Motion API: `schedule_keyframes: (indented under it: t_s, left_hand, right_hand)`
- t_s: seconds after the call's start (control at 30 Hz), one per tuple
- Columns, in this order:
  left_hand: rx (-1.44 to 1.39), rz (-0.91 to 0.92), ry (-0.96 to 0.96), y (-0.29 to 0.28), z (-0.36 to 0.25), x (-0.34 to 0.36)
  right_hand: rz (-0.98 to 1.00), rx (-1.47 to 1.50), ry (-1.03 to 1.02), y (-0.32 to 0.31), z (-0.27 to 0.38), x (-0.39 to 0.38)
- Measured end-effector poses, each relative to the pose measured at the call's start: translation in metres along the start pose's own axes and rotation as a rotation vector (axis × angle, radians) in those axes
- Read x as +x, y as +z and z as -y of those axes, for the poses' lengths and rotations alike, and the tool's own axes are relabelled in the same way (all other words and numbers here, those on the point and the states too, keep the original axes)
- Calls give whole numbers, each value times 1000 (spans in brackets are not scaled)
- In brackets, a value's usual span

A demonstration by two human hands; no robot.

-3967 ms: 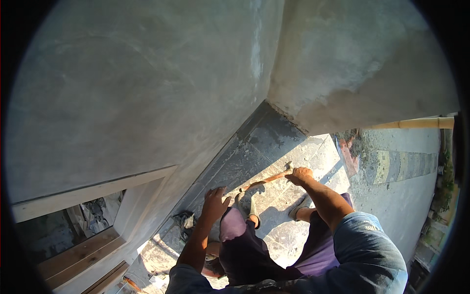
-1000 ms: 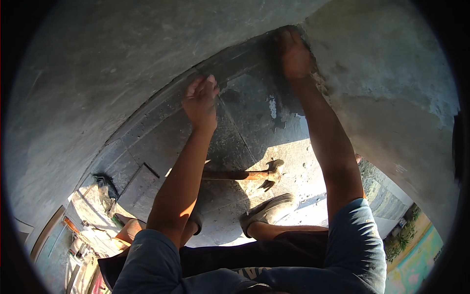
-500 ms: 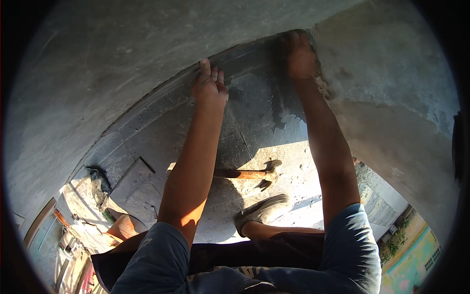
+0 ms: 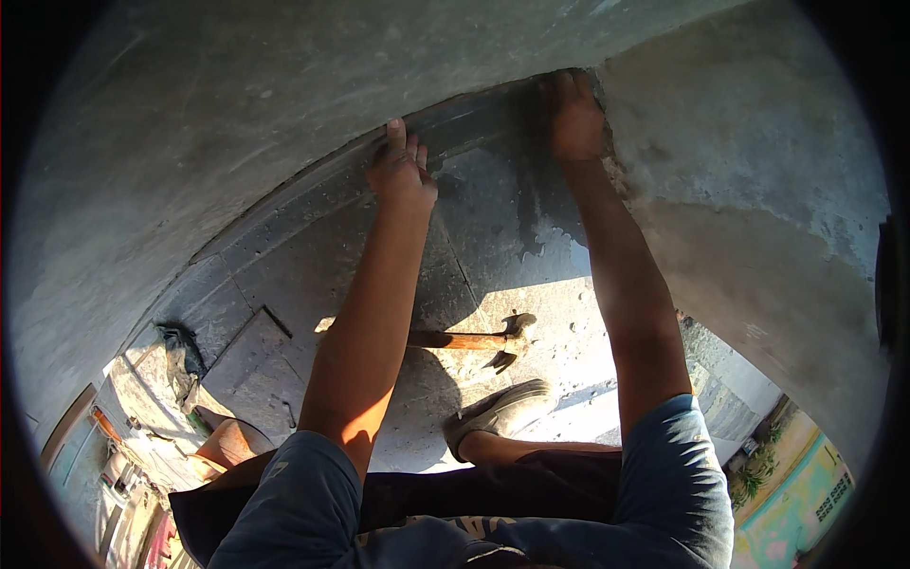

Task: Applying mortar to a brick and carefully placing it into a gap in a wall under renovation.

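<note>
My left hand (image 4: 402, 169) reaches to the dark grey strip (image 4: 479, 119) along the base of the plastered wall (image 4: 237, 114), fingers apart, fingertips at the strip's upper edge. My right hand (image 4: 576, 123) is at the inner corner beside the right wall (image 4: 730, 142); its fingers are in shadow and blurred, so what they hold, if anything, is hidden. A wooden-handled hammer (image 4: 464, 339) lies on the grey tiled floor (image 4: 445, 256) between my forearms, partly behind the left one.
My shoe (image 4: 493, 412) rests on the sunlit floor below the hammer. At the left are a dark crumpled bag (image 4: 185, 360), a loose square tile (image 4: 246, 375) and scattered tools (image 4: 106, 422). Plants (image 4: 754, 469) show at the lower right.
Four seconds ago my right hand held the hammer; it now lies on the floor. Both hands have moved up into the corner. Over the last half second, my right hand has dropped slightly.
</note>
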State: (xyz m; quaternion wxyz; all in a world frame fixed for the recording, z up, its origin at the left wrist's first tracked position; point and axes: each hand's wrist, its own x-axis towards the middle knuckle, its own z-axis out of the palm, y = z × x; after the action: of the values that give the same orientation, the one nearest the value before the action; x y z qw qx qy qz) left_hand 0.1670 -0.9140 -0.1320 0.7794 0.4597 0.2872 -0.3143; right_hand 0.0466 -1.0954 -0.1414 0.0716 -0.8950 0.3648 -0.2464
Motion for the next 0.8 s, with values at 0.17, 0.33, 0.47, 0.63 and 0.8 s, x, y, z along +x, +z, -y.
schedule_keyframes:
  t_s: [0.17, 0.33, 0.47, 0.63, 0.8]
  left_hand:
    - [34, -30, -1, -2, 2, 3]
    - [53, -64, -10, -2, 0, 3]
    - [81, -63, -29, 3, 0, 0]
    - [88, -50, -6, 0, -4, 5]
    - [84, -28, 12, 1, 0, 5]
  right_hand:
    - [-6, 28, -4, -3, 1, 0]
    - [-7, 7, -49, -8, 3, 0]
    - [33, 25, -12, -10, 0, 0]
    - [108, 71, 45, -13, 8, 2]
    - [28, 25, -42, -10, -1, 2]
